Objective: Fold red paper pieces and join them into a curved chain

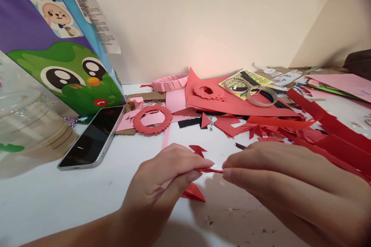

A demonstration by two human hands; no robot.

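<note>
Between my two hands, a thin folded piece of red paper (pixel 213 170) is held just above the white table. My left hand (pixel 168 179) pinches its left end between thumb and fingers. The right end sits in the closed fingertips of my right hand (pixel 286 181). Most of the piece is hidden by the fingers. Below my left fingertips lies a folded red paper triangle (pixel 194 192), and a small red scrap (pixel 198 149) lies just behind them. Farther back is a pleated red paper ring (pixel 152 120).
At left stand a clear plastic cup (pixel 34 127) and a purple bag (pixel 66 65), with a phone (pixel 92 137) beside them. Tape rolls (pixel 261 96), red sheets (pixel 226 104), a pink ring (pixel 169 82) and red strips (pixel 342 123) cover the back and right.
</note>
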